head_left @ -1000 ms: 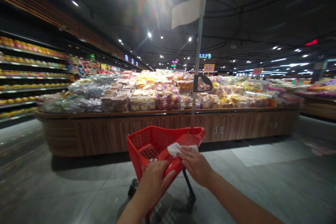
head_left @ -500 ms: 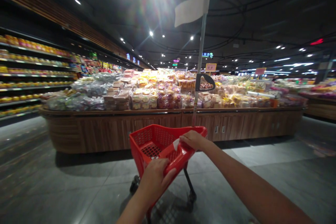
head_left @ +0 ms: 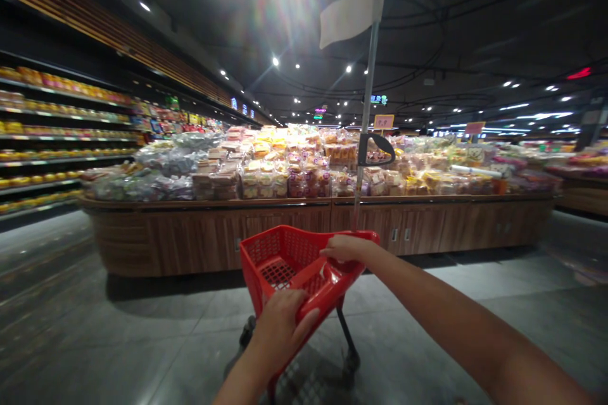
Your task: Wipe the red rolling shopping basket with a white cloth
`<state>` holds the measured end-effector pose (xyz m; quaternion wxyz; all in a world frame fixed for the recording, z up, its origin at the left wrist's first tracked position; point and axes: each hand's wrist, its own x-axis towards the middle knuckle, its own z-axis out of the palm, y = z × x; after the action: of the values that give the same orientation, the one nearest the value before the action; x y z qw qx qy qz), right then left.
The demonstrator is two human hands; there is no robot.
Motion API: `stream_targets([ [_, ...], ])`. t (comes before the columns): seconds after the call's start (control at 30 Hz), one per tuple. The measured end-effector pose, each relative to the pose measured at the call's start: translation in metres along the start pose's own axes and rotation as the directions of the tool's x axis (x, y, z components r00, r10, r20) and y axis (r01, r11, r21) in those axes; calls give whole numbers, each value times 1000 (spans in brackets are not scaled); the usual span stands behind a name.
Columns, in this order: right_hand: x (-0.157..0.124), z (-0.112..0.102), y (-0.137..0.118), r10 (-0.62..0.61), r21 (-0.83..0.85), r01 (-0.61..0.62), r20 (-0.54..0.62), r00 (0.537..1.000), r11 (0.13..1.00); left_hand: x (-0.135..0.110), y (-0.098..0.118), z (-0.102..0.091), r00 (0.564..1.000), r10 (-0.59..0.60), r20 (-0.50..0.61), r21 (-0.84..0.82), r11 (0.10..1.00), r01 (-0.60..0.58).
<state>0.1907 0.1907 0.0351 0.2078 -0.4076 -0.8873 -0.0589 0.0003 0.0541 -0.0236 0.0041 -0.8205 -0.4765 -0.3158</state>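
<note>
A small red plastic shopping cart (head_left: 311, 241) stands in front of me, turned at an angle, its basket showing a grid floor and nothing inside. My left hand (head_left: 281, 323) is wrapped around the near left end of its handle, thumb on the near side. At the handle's far right end, my right hand (head_left: 346, 249) lies over the top with its fingers curled onto it. A pole (head_left: 369, 85) rises from the cart's right side, carrying a white flag (head_left: 354, 9) at the top and a dark grey loop-shaped piece (head_left: 377, 150) partway up.
A long wood-panelled display counter (head_left: 185, 237) crosses ahead, piled with packaged goods (head_left: 304, 168). Shelves of jars and packets (head_left: 57, 117) line the left wall. Grey tiled floor (head_left: 185, 335) surrounds the cart. Another display (head_left: 582, 186) stands at far right.
My right hand has shifted slightly left along the handle and now covers the white patch seen there before. The cart and surroundings appear a little further right in view.
</note>
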Motion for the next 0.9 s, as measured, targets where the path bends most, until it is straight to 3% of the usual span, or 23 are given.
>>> stream_targets([
  [0.1, -5, 4, -16, -78, 44, 73, 121, 990, 996, 1, 0, 1, 1000, 7, 12, -8, 1000, -7],
  [0.2, -11, 1, -10, -61, 19, 59, 127, 990, 998, 0, -2, 0, 1000, 7, 15, 4, 1000, -7],
  [0.4, -41, -12, 39, 107, -48, -110, -59, 992, 993, -4, -7, 0, 1000, 12, -3, -3, 1000, -12],
  [0.5, -70, -4, 41, 153, -46, -167, -214, 965, 985, -3, -8, 1, 1000, 19, -12, -21, 1000, -20],
  [0.57, -92, 10, 28, 104, -27, -123, -377, 920, 992, -1, -9, 2, 999, 24, -25, -25, 999, -24],
  [0.63, -111, 29, 6, 29, -5, -38, -538, 842, 999, 1, -9, 3, 999, 27, -34, -23, 999, -28],
  [0.7, -125, 51, -22, -16, 49, 55, -595, 804, 997, 3, -9, 6, 999, 33, -35, -18, 999, -33],
  [0.8, -131, 80, -56, -43, 152, 175, -623, 781, 973, 5, -8, 8, 998, 40, -45, -3, 999, -40],
  [0.9, -128, 92, -57, 31, 202, 146, -680, 733, 968, 5, -7, 8, 999, 34, -41, -2, 999, -34],
])
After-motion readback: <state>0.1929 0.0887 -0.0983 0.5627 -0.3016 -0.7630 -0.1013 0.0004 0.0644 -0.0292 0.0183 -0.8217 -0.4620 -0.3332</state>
